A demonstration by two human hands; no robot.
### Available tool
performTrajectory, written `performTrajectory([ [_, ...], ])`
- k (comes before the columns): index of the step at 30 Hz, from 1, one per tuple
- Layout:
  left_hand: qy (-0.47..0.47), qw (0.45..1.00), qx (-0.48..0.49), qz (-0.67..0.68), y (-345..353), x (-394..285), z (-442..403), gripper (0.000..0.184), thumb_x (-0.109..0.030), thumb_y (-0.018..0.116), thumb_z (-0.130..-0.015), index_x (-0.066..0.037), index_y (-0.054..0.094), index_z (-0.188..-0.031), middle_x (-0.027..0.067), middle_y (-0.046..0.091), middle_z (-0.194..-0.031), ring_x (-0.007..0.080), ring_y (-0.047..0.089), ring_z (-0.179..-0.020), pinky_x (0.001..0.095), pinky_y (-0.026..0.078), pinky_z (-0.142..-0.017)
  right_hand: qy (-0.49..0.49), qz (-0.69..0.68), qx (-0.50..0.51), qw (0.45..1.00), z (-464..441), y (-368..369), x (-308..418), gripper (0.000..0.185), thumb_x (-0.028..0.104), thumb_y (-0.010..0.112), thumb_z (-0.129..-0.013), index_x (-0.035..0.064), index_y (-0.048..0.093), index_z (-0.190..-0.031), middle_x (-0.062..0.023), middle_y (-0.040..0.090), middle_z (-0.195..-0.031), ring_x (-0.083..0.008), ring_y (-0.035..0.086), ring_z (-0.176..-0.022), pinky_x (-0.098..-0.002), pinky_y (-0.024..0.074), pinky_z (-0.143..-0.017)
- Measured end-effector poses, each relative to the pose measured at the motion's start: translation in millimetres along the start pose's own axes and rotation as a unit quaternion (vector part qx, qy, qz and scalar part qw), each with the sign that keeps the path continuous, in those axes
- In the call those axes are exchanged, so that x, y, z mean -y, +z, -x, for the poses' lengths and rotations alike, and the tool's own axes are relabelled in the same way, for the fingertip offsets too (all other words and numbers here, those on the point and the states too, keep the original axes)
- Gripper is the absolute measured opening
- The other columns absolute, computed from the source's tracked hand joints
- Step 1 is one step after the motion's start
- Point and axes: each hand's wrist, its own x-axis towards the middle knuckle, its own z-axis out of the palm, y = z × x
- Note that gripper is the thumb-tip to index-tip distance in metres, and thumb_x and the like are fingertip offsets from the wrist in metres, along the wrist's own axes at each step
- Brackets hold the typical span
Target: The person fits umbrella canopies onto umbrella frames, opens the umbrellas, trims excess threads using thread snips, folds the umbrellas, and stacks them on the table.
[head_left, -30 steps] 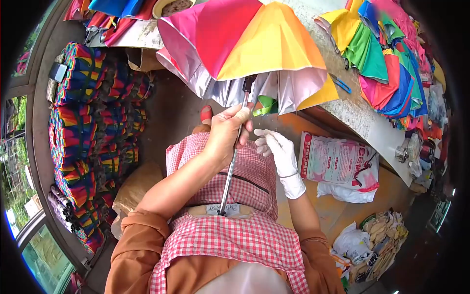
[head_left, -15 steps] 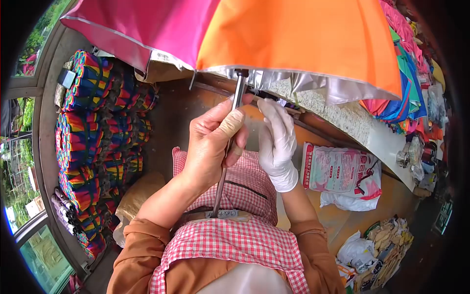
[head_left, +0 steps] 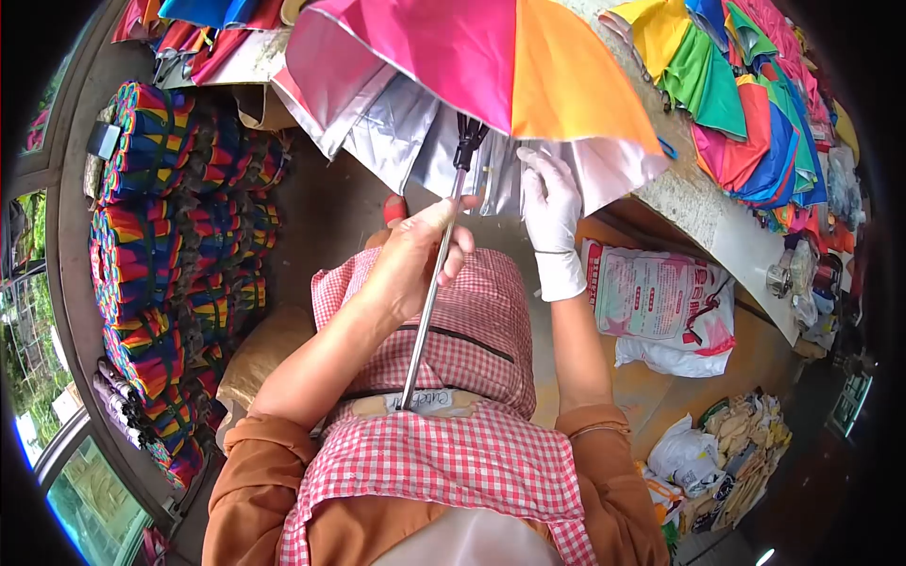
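Observation:
A partly spread umbrella (head_left: 425,57) with pink and orange panels and a silver lining hangs above my lap. Its metal shaft (head_left: 425,330) slants down to the waist of my checked apron. Bare, my left hand (head_left: 420,255) is wrapped round the shaft below the black runner (head_left: 467,141). My right hand (head_left: 552,203), in a white glove, is raised at the lining under the orange panel, its fingers extended and partly against the fabric. Whether it pinches anything there cannot be made out.
Bundled rainbow umbrellas (head_left: 142,245) are stacked at the left by the window. Colourful umbrellas (head_left: 755,132) lie on the worktable (head_left: 698,212) at the right. Below it are a printed sack (head_left: 661,302) and a pile of scraps (head_left: 746,453).
The canopy, large and close half a second ago, has swung away and turned, showing more lining. My right hand has left the shaft area and moved up and right to the canopy.

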Motion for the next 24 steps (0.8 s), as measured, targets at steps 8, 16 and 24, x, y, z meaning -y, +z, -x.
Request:
performTrajectory([
  [8, 0.229, 0.847, -0.206, -0.433, -36, 65, -123, 0.027, -0.024, 0.065, -0.081, 0.000, 0.064, -0.094, 0.0046, 0.061, -0.069, 0.0091, 0.054, -0.060, 0.0261, 0.043, -0.054, 0.018, 0.000, 0.196, 0.980, -11, 5, -21, 0.028, 0.006, 0.056, -0.082, 0.0048, 0.063, -0.109, -0.0133, 0.064, -0.104, -0.0272, 0.057, -0.102, -0.0352, 0.0436, -0.089],
  [16, 0.135, 0.926, -0.169, -0.308, -31, 67, -146, 0.009, -0.011, 0.063, -0.080, -0.003, 0.064, -0.084, -0.0034, 0.054, -0.066, 0.0051, 0.046, -0.057, 0.0216, 0.036, -0.052, -0.101, 0.130, 0.181, 0.970, -24, 27, -47, 0.019, 0.016, 0.064, -0.081, 0.0069, 0.065, -0.096, -0.0099, 0.065, -0.096, -0.0253, 0.058, -0.099, -0.0391, 0.0422, -0.088],
  [24, 0.173, 0.922, -0.218, -0.268, -39, 68, -160, 0.019, -0.014, 0.068, -0.069, 0.003, 0.063, -0.076, 0.0029, 0.052, -0.054, 0.0109, 0.049, -0.052, 0.0281, 0.040, -0.050, -0.001, -0.112, 0.171, 0.979, -24, 9, -12, 0.009, 0.007, 0.067, -0.079, 0.0013, 0.062, -0.083, -0.0038, 0.063, -0.081, -0.0138, 0.059, -0.075, -0.0290, 0.0467, -0.067],
])
